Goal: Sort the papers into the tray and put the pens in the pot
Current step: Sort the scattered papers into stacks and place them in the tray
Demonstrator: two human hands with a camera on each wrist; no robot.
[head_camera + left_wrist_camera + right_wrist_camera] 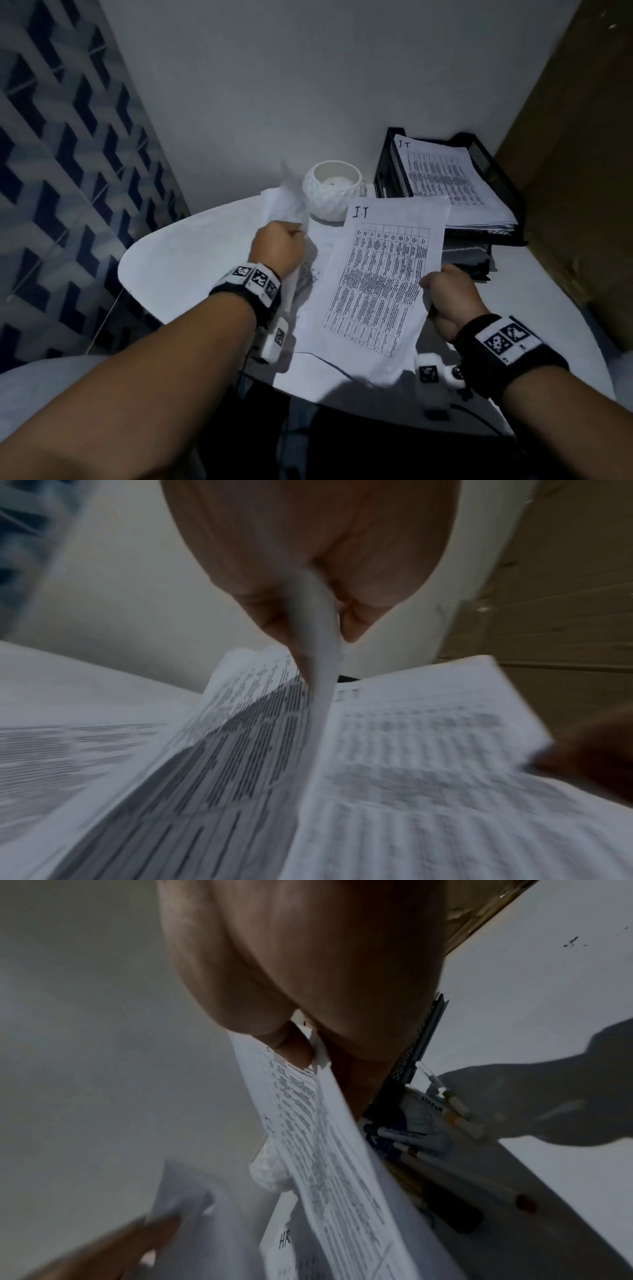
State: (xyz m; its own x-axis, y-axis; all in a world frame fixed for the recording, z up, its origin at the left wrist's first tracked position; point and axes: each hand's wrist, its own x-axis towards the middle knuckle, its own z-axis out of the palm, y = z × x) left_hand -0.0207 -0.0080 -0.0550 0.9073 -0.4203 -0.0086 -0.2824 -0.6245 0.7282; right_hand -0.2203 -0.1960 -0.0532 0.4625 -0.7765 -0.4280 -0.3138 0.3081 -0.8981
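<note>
My right hand (448,298) grips the right edge of a printed sheet marked "I.T" (383,274) and holds it over the table; in the right wrist view the thumb and fingers (291,1042) pinch this sheet (329,1137). My left hand (279,245) pinches another sheet (286,202) and lifts it upright; the sheet (318,647) shows between the fingers there. A black mesh tray (388,171) at the back right holds a stack topped by an "I.T" page (442,174). A white pot (331,197) stands behind the papers. Several pens (407,1135) lie beside the tray (414,1053).
More papers lie on the round white table (191,260), one marked "HR" (284,1240). A brown board (575,171) stands close on the right and a blue patterned wall (68,171) on the left. The tray has lower tiers with paper.
</note>
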